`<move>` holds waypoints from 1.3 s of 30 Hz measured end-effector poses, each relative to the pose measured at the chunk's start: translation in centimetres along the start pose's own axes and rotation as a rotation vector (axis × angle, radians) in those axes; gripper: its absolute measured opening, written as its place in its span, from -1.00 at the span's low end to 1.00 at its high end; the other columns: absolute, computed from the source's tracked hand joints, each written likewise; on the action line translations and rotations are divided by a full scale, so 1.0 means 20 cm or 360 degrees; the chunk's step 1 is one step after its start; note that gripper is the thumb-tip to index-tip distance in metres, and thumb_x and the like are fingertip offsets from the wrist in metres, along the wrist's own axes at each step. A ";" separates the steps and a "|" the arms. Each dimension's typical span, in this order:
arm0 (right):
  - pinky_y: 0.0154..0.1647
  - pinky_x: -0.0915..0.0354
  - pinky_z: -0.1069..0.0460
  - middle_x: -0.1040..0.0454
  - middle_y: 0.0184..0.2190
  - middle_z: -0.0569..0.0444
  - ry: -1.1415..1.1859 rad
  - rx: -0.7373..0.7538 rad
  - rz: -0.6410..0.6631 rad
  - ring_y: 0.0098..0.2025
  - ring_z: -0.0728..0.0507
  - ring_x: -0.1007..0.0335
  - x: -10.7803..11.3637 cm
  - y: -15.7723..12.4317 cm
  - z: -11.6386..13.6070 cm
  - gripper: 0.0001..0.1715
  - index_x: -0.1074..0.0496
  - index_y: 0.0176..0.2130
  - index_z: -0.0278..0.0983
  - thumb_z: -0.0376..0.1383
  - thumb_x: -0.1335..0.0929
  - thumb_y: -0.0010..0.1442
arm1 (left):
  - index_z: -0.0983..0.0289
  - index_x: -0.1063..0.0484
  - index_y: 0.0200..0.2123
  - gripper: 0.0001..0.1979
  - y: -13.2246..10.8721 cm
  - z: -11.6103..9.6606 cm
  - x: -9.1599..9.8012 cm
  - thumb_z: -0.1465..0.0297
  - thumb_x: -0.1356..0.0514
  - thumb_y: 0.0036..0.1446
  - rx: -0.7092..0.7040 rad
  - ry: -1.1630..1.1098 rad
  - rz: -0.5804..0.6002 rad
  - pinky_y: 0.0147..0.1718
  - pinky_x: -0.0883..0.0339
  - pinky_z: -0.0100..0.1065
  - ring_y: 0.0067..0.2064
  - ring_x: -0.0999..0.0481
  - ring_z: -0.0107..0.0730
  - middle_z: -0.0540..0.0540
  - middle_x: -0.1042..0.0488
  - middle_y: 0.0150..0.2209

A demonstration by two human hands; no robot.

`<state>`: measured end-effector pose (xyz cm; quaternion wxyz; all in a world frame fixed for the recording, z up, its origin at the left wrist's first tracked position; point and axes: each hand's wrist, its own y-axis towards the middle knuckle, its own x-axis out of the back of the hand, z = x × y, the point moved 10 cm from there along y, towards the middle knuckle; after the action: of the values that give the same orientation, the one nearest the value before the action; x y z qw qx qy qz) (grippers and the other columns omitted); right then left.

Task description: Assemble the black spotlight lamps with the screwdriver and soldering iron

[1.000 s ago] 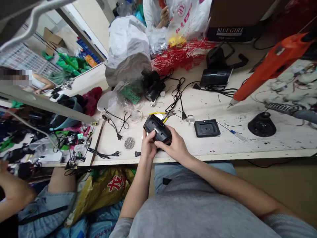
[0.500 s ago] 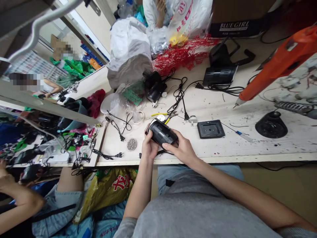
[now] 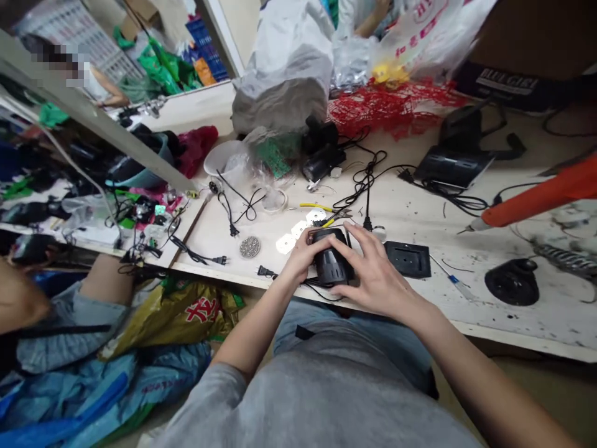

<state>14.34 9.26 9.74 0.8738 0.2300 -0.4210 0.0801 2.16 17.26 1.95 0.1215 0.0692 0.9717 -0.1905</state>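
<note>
A black, slotted plastic housing (image 3: pixel 330 267) is held at the front edge of the workbench. My left hand (image 3: pixel 301 256) is closed around its left side, the fingers reaching over the top. Across the right side spans my right hand (image 3: pixel 380 274), thumb at the near end and index finger on top, the other fingers spread. Behind the housing lie yellow-handled cutters (image 3: pixel 317 206) and white plates with holes (image 3: pixel 293 235). A black rectangular base (image 3: pixel 408 259) rests just right of my right hand. The housing's underside is hidden.
An orange electric screwdriver (image 3: pixel 536 198) hangs at the right, above a round black part (image 3: pixel 512 282). A round tin of small metal pieces (image 3: pixel 250 247) and plug cords (image 3: pixel 205 254) lie left. Red netting (image 3: pixel 396 106) and a white sack (image 3: pixel 282 74) stand behind. Another person sits at left.
The housing has been turned from lying slantwise to more end-on. My right hand has shifted its grip and spread its fingers. The head view has swung, showing the white plates more fully.
</note>
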 end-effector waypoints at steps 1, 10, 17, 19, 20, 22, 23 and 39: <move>0.38 -0.08 -0.48 0.13 0.48 -0.09 -0.0029 0.0012 0.0092 0.49 -0.47 0.21 -0.01 0.02 -0.01 0.18 0.12 0.47 0.05 -0.09 -0.53 0.12 | 0.26 -0.54 -0.15 -0.49 0.00 0.00 0.00 0.27 -0.53 -0.22 0.0003 0.0023 -0.0016 0.10 -0.29 -0.18 0.01 -0.52 -0.12 0.12 -0.60 -0.11; 0.35 -0.20 -0.42 -0.05 0.41 -0.13 0.0058 0.0012 0.0142 0.43 -0.39 -0.06 0.06 0.07 -0.07 0.13 0.07 0.45 0.00 0.03 -0.50 0.13 | 0.24 -0.56 -0.23 -0.56 -0.02 0.16 -0.04 0.00 -0.37 0.02 0.0513 -0.0535 0.0187 -0.10 -0.40 -0.13 -0.20 -0.52 -0.15 0.11 -0.54 -0.27; 0.38 -0.08 -0.49 0.04 0.45 -0.20 -0.0039 0.0066 0.0135 0.46 -0.45 0.04 0.08 0.09 -0.03 0.11 0.05 0.44 -0.07 0.15 -0.45 0.14 | 0.23 -0.59 -0.17 -0.65 -0.04 0.27 -0.10 0.07 -0.25 0.23 0.0635 -0.0999 0.0288 -0.10 -0.41 -0.16 -0.34 -0.51 -0.25 0.07 -0.56 -0.29; 0.39 -0.05 -0.50 0.09 0.46 -0.26 -0.0049 0.0099 0.0152 0.48 -0.47 0.10 0.09 0.10 -0.03 0.19 0.07 0.44 -0.12 0.21 -0.46 0.09 | 0.24 -0.60 -0.18 -0.65 -0.06 0.31 -0.13 0.08 -0.23 0.26 0.0687 -0.1031 0.0298 -0.09 -0.40 -0.18 -0.34 -0.53 -0.25 0.09 -0.59 -0.29; 0.39 -0.04 -0.50 0.09 0.46 -0.28 -0.0052 0.0109 0.0180 0.48 -0.47 0.11 0.09 0.10 -0.03 0.23 0.08 0.43 -0.14 0.23 -0.46 0.06 | 0.25 -0.60 -0.18 -0.62 -0.07 0.32 -0.15 0.06 -0.21 0.28 0.0723 -0.1032 0.0331 -0.08 -0.39 -0.19 -0.32 -0.54 -0.24 0.11 -0.60 -0.28; 0.39 -0.05 -0.48 0.05 0.43 -0.29 -0.0059 0.0119 0.0243 0.47 -0.47 0.08 0.08 0.11 -0.03 0.26 0.09 0.43 -0.15 0.25 -0.47 0.03 | 0.27 -0.61 -0.15 -0.56 -0.09 0.33 -0.18 0.02 -0.15 0.30 0.0768 -0.1028 0.0401 -0.08 -0.40 -0.21 -0.29 -0.57 -0.21 0.15 -0.63 -0.26; 0.38 -0.07 -0.47 0.01 0.41 -0.29 -0.0064 0.0124 0.0262 0.45 -0.47 0.04 0.07 0.12 -0.03 0.26 0.08 0.43 -0.14 0.25 -0.47 0.02 | 0.28 -0.60 -0.13 -0.54 -0.10 0.34 -0.19 0.02 -0.13 0.32 0.0779 -0.1032 0.0423 -0.08 -0.40 -0.21 -0.28 -0.59 -0.20 0.16 -0.64 -0.24; 0.33 -0.17 -0.45 -0.12 0.28 -0.23 -0.0051 0.0033 0.0164 0.36 -0.47 -0.09 0.07 0.13 -0.01 0.08 -0.09 0.36 -0.12 0.24 -0.45 0.07 | 0.34 -0.57 -0.06 -0.58 -0.10 0.27 -0.22 0.10 -0.17 0.32 0.0688 -0.1177 0.0328 0.03 -0.45 -0.20 -0.18 -0.65 -0.17 0.21 -0.66 -0.21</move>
<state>14.53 11.62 11.57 0.8591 0.2182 -0.4455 0.1257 7.07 12.90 -1.08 0.4622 0.1168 0.7887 -0.3881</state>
